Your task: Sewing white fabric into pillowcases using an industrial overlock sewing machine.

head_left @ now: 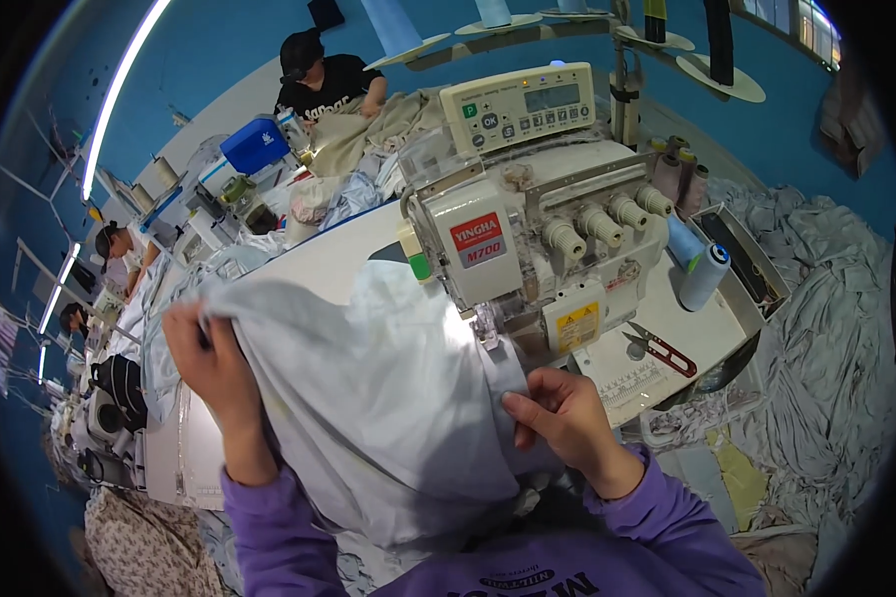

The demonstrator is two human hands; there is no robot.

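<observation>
A large piece of pale grey-white fabric spreads over the table edge and down toward my lap. My left hand grips its upper left corner, lifted off the table; the fingertips are slightly blurred. My right hand pinches the fabric's right edge between thumb and fingers, just below the needle area. That edge runs up under the presser foot of a white overlock sewing machine, where a lamp lights the cloth brightly. On top of the machine sits a control panel with buttons and a small screen.
Red-handled thread snips lie right of the machine, near a light blue thread cone and an open box. Heaped grey fabric fills the right side. Across the table, a person in black handles beige cloth.
</observation>
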